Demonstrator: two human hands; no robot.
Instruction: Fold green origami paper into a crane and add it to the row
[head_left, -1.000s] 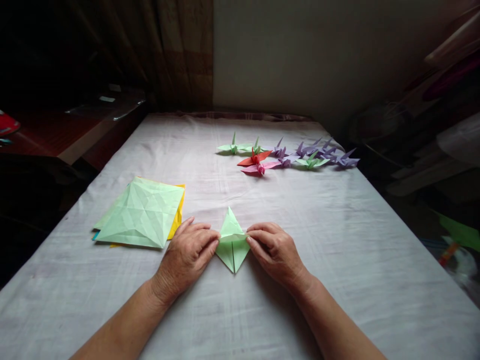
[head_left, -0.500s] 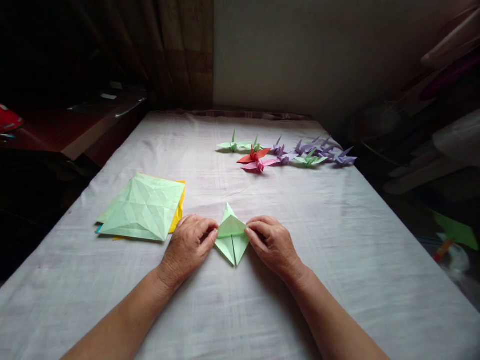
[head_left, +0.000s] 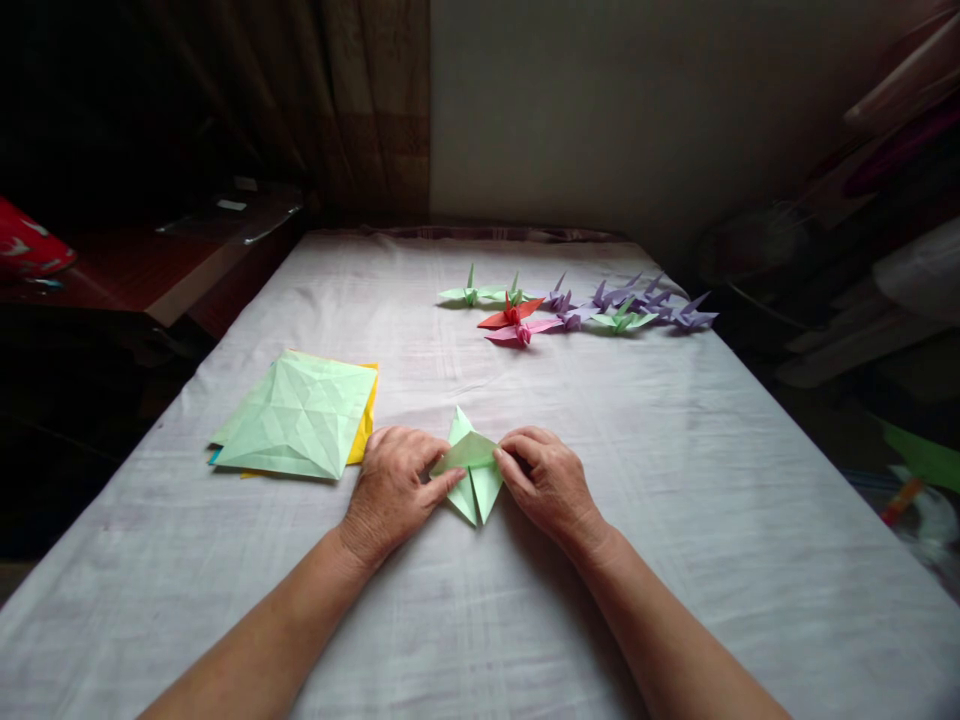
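Observation:
Between my hands, a partly folded sheet of light green origami paper (head_left: 471,452) lies on the cloth-covered table. One point faces away from me, and two narrow flaps with a slit between them face toward me. My left hand (head_left: 401,480) grips its left side, the thumb lying across the lower left flap. At the right corner, my right hand (head_left: 546,478) pinches the paper between thumb and fingers. The fingertips under the paper are hidden.
Creased light green sheets (head_left: 300,415) are stacked at the left, over a yellow sheet (head_left: 363,430). Farther back stand several folded paper cranes, among them a red crane (head_left: 511,312), a pink crane (head_left: 523,332) and purple cranes (head_left: 690,315). A brown wooden surface (head_left: 172,275) adjoins the left side.
My left thumb has moved right, onto the lower left flap. The two lower flaps have spread slightly apart. My right hand keeps its pinch, and the view has shifted a little.

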